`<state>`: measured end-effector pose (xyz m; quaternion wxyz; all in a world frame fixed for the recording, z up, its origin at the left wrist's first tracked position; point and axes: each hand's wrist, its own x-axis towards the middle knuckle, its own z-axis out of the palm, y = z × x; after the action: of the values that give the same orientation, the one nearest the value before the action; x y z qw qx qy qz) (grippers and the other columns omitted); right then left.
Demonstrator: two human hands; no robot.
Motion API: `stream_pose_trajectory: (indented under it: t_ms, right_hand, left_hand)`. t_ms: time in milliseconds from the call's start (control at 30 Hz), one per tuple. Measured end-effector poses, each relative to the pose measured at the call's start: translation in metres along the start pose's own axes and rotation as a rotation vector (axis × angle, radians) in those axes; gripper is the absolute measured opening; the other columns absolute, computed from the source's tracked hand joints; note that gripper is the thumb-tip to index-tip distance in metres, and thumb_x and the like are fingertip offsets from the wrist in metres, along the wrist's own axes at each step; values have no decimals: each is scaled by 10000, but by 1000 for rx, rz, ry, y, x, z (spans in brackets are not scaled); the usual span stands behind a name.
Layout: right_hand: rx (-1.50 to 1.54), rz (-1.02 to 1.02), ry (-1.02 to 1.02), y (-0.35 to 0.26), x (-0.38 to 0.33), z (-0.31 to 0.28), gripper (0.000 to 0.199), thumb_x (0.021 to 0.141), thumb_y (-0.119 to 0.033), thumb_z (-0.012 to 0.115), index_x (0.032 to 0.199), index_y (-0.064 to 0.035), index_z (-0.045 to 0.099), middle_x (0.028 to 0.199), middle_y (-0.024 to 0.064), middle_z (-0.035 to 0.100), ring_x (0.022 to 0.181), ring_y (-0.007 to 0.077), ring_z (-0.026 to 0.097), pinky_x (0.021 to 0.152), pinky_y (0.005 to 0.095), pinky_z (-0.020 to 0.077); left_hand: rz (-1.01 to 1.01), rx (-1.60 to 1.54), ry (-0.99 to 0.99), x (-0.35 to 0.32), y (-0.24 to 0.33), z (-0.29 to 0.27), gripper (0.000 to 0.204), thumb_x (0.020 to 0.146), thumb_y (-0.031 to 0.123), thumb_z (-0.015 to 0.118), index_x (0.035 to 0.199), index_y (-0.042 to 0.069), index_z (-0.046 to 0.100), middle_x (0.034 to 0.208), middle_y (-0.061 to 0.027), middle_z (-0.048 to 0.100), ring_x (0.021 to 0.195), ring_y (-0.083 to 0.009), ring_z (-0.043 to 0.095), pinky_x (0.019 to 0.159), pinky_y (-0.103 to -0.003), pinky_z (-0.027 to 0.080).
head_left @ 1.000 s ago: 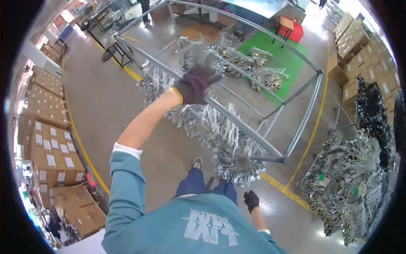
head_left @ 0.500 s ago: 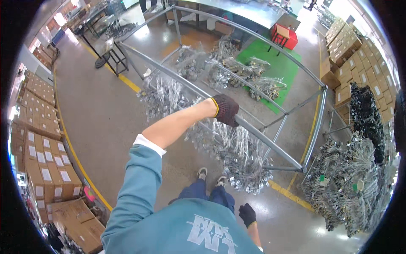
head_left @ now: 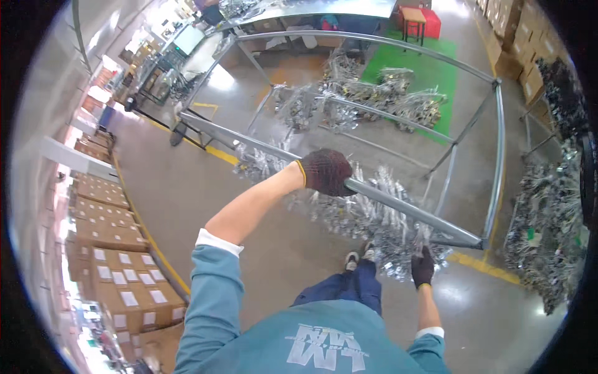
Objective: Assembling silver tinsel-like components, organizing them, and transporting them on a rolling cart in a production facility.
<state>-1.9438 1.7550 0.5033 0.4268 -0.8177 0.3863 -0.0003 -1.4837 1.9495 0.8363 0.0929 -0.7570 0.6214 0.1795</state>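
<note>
Left hand: around grey rail | right hand: apparently touching wire bundles

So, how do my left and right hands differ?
Your left hand is closed around the metal rail; your right hand is at the silvery bundles, its grip unclear. The left hand is near the rail's middle, the right hand lower, nearer its right end. Both wear dark gloves.

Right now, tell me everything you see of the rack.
The rack is an open frame of grey, metallic-looking tubes, with long rails and shorter crossbars. It is in front of the person, its near rail slanting from upper left to lower right. The left hand is closed around that rail. Silvery bundles show beneath it; contact is unclear.
</note>
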Motion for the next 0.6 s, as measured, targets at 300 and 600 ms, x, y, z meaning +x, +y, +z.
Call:
stream_pose_trajectory:
  t_ms: [300,600]
  right_hand:
    - [-38,-219,104,-19,113,16,589,951,-214,695,1486,4,576,1528,281,564,1431,462,516,1254,506,380]
    - [-369,-234,84,-34,188,27,680,870,-172,714,1514,-19,554,1521,228,585,1452,422,504,1247,540,377]
  left_hand:
    - [132,-117,-150,39,-23,-23,272,759,362,847,801,121,728,817,-142,679,843,-391,669,766,-517,554]
    - [173,-178,-194,70,-41,-21,309,637,314,882,805,140,689,823,-107,649,818,-369,646,775,-500,540]
